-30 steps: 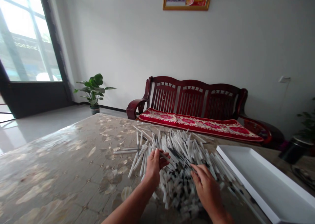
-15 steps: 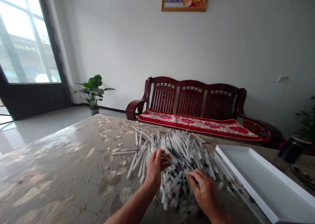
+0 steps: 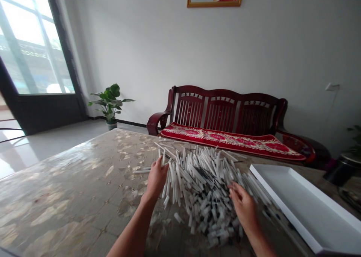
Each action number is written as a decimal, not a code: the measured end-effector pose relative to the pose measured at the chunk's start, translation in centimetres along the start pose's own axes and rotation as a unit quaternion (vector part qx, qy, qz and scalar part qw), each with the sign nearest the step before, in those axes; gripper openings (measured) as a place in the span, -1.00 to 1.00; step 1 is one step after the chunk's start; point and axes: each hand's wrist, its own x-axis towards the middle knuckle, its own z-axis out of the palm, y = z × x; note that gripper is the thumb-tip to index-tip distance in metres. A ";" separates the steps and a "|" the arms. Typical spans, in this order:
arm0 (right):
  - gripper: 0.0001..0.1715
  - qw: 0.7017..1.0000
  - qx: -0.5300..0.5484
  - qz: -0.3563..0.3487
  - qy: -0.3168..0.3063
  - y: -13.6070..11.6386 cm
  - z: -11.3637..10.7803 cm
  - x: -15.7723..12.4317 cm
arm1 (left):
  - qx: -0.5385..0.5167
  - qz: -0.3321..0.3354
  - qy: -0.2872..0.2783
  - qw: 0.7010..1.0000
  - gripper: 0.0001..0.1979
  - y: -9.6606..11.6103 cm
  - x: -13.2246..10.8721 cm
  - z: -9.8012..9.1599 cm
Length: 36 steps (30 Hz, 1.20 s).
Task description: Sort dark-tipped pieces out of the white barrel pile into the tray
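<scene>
A heap of slim white plastic tubes (image 3: 176,181), which look like pen barrels, lies spread on the table. Thin dark rods (image 3: 207,174) run through its middle, and short clear caps (image 3: 220,230) are bunched at the near side. My left hand (image 3: 158,176) is at the heap's left edge, over a few tubes, its fingers curled together; what they hold is hidden. At the heap's right side is my right hand (image 3: 241,201), thumb and fingers drawn together near the tubes; anything between them is too blurred to name.
A shallow white tray (image 3: 304,200) rests on the right of the patterned table (image 3: 84,196). One loose cap (image 3: 178,218) lies near the heap's front left. Beyond the table stand a dark red wooden bench (image 3: 220,110) and a potted plant (image 3: 109,102).
My left hand has moved left from the middle of the heap to its edge. The right hand has shifted slightly right and up, away from the dark rods. The view has tilted a little.
</scene>
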 end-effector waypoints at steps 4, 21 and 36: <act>-0.52 0.997 -0.024 -0.049 0.050 -0.2 -1.0 -0.5 | 0.180 0.047 -0.151 0.971 -0.61 0.4 -2.7 -1.3; -0.64 0.974 -0.196 -0.101 -0.061 -2.9 -3.8 0.7 | 0.390 0.168 -0.289 0.858 -0.05 -1.2 -16.9 2.8; -0.63 0.812 -0.562 0.066 -0.142 -0.2 -13.8 -0.9 | 0.364 0.262 -0.254 0.857 -0.18 0.2 -15.4 8.3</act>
